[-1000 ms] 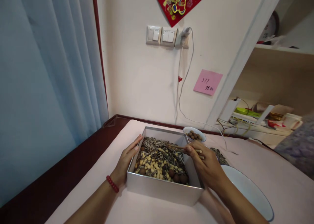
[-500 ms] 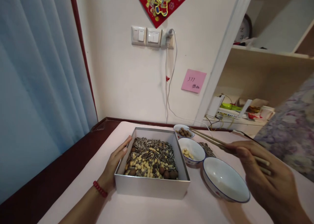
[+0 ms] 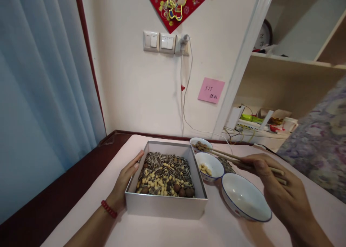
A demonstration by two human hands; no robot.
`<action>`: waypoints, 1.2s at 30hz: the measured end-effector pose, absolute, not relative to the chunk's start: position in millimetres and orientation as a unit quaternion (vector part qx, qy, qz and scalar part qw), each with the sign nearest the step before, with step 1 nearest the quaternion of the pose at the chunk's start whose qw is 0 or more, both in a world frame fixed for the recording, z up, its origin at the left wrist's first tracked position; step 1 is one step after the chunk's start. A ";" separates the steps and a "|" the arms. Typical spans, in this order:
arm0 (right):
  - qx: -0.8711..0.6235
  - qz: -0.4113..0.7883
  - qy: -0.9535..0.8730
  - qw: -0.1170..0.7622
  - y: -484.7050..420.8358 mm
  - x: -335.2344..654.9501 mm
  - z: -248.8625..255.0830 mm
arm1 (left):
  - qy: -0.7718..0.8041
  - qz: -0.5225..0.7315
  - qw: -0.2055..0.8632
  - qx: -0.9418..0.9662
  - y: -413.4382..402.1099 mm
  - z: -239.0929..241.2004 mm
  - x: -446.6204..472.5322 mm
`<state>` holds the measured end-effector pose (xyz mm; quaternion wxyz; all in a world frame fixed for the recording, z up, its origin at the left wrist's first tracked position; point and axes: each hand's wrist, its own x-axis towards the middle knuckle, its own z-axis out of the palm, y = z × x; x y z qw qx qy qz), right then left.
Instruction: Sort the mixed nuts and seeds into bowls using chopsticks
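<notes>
A silver box full of mixed sunflower seeds, peanuts and brown nuts sits on the pink table. My left hand lies flat against the box's left wall, fingers stretched out. My right hand grips a pair of chopsticks whose tips reach over the far small bowl of brown nuts. A middle bowl holds a few peanuts. The large near bowl is empty. A bowl of sunflower seeds shows partly behind the chopsticks.
The wall stands just behind the table, with a charger cable hanging down to it. A blue curtain hangs on the left. Shelves with clutter stand at the right, and a patterned fabric lies at the right edge.
My right hand lifted the chopsticks out of the box and swung right, then brought their tips over the far bowl of brown nuts. The left hand stayed on the box.
</notes>
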<state>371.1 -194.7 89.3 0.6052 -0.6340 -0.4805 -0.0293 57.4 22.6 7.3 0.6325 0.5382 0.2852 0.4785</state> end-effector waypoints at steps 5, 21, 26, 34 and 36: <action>-0.603 0.065 -0.560 0.565 -167.6 341.8 80.2 | 0.285 0.482 0.646 0.518 19.7 10.5 58.5; -0.613 0.140 -0.590 0.506 -108.2 319.8 54.7 | 0.282 0.484 0.636 0.530 22.1 5.3 56.8; -0.612 0.134 -0.577 0.524 -110.9 318.6 54.0 | 0.284 0.484 0.637 0.529 22.2 5.8 56.7; -0.598 0.082 -0.554 0.574 -150.5 330.9 75.0 | 0.278 0.476 0.649 0.525 21.2 6.3 56.9; -0.603 0.027 -0.538 0.588 -164.3 342.0 80.3 | 0.284 0.478 0.644 0.525 19.9 8.7 57.4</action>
